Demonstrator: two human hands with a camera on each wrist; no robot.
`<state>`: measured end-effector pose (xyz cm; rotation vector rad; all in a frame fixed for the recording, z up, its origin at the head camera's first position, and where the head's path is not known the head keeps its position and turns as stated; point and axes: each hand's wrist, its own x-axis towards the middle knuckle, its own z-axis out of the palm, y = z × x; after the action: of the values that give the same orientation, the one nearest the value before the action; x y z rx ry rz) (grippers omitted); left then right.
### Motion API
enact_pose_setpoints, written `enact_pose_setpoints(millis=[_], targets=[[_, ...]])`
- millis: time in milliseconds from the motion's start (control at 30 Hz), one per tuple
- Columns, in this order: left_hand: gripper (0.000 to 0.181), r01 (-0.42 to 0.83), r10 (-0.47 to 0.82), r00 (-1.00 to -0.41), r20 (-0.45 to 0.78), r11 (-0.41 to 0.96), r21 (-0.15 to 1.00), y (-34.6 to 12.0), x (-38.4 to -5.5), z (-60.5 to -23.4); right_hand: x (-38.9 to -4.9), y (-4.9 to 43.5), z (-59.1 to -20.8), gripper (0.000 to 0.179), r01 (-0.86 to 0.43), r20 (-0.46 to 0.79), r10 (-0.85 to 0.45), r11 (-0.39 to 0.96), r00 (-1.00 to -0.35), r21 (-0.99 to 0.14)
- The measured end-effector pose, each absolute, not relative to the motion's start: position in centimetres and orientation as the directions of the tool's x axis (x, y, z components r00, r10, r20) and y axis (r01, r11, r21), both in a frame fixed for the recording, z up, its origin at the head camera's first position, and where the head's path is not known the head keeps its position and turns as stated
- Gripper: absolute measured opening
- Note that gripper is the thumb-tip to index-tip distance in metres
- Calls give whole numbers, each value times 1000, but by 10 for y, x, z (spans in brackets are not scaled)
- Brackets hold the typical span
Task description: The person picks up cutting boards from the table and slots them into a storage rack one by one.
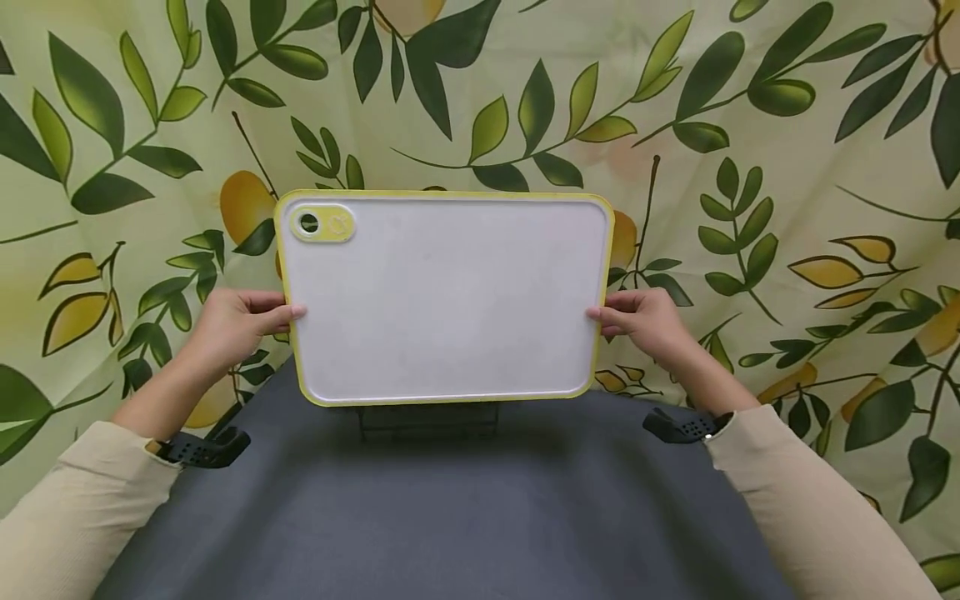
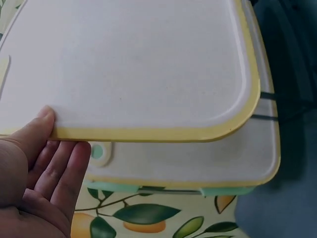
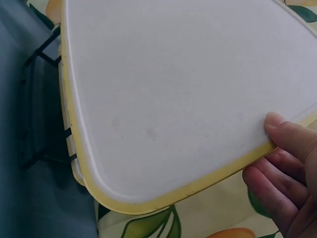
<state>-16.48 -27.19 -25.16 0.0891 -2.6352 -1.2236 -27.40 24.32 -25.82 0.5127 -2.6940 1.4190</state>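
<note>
A white cutting board (image 1: 450, 300) with a yellow rim is held up lengthwise between both hands, its face toward me. A yellow patch with a round hole sits in its upper left corner. The left hand (image 1: 234, 327) pinches the left edge, thumb on the white face and fingers behind. On the opposite edge the right hand (image 1: 647, 321) does the same, its thumb (image 3: 287, 131) pressing near the rim. Behind the held board, the left wrist view shows a second white board (image 2: 223, 161) with a yellow rim and mint-green parts along its side.
A dark wire rack (image 1: 427, 429) stands on the grey tabletop (image 1: 450, 517), mostly hidden by the board; its bars cross the second board's edge. A curtain (image 1: 660, 50) printed with leaves and fruit hangs behind the table. Black straps circle both wrists.
</note>
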Motion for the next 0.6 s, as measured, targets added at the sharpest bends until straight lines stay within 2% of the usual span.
enact_pose_setpoints(millis=[167,600], targets=[[58,49,-157,-967,199,655,754,-276,-169,-246,-279,238,-250,47,-334,231,-252,537,-940,-774],[65,17,-193,-959,205,687,727,-291,-176,-227,-293,219,-243,44,-355,269,-244,454,-932,-817]])
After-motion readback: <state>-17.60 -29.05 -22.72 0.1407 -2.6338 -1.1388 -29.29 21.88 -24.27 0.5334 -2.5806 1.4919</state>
